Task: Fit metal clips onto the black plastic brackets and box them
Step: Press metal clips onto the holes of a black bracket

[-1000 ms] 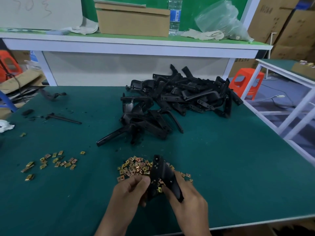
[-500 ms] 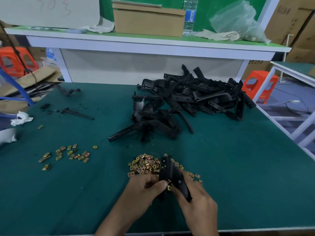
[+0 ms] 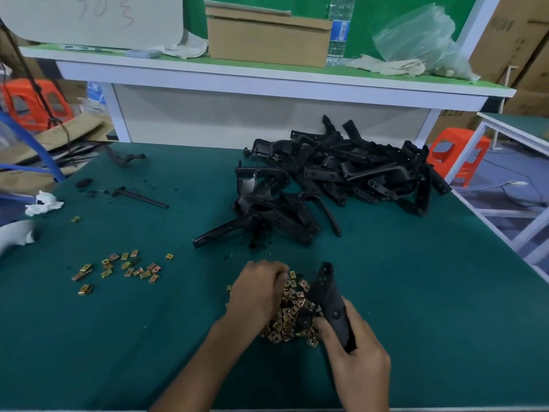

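bracket heap (image 3: pixel 341 179) lies behind clip pile (image 3: pixel 294 310) on table (image 3: pixel 416 292).

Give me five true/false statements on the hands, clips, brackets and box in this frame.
1. The right hand grips a black bracket. True.
2. The left hand is far from any clips. False: its fingers curl down into the large clip pile.
3. A cardboard box sits on the shelf behind the table. True.
4. All clips lie in one pile. False: a small clip scatter lies apart, left of the hands.
5. The bracket pile lies beyond the hands. True.
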Motion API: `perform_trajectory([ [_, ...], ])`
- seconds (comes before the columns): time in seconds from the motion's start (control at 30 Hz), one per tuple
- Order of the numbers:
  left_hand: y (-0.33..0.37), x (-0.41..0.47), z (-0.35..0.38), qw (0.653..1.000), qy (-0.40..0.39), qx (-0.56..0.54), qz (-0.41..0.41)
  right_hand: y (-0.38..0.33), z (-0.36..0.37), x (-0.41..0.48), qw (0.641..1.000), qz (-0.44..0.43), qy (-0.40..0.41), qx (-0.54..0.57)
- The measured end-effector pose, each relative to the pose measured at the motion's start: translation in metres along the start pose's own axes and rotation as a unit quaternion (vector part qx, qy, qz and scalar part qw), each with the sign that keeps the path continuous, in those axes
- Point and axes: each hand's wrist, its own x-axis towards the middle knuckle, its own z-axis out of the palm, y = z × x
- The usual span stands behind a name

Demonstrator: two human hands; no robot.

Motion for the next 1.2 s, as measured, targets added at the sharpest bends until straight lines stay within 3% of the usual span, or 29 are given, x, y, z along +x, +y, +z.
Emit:
perform_trajectory([
  [0.07,0.004,0.015,0.015,0.996,-0.017,0.076,0.039,0.000,0.000,0.000,1.000,0.006,0.005,0.011],
  [0.2,0.012,0.029,0.028,0.987,-0.043,0.157,0.018,0.001,0.000,0.001,1.000,0.021,-0.004,0.017],
  [0.37,0.013,0.025,0.016,0.999,-0.019,-0.029,-0.038,0.002,-0.001,0.000,1.000,0.021,-0.013,0.011],
  [0.47,0.008,0.013,-0.001,0.981,-0.040,-0.180,-0.065,0.002,-0.001,0.001,1.000,0.019,-0.025,0.003],
  [0.6,0.009,-0.013,-0.021,0.912,-0.028,-0.393,-0.110,-0.002,-0.003,0.001,0.999,0.020,-0.039,0.005],
  [0.7,0.017,-0.029,-0.030,0.862,-0.023,-0.487,-0.140,-0.004,-0.003,0.000,0.998,0.024,-0.049,-0.007],
  [0.83,0.027,-0.041,-0.035,0.838,-0.040,-0.528,-0.131,-0.002,-0.003,-0.001,0.997,0.033,-0.056,-0.029],
  [1.2,0.033,-0.045,-0.035,0.845,-0.021,-0.517,-0.135,-0.002,-0.002,-0.001,0.998,0.033,-0.049,-0.029],
])
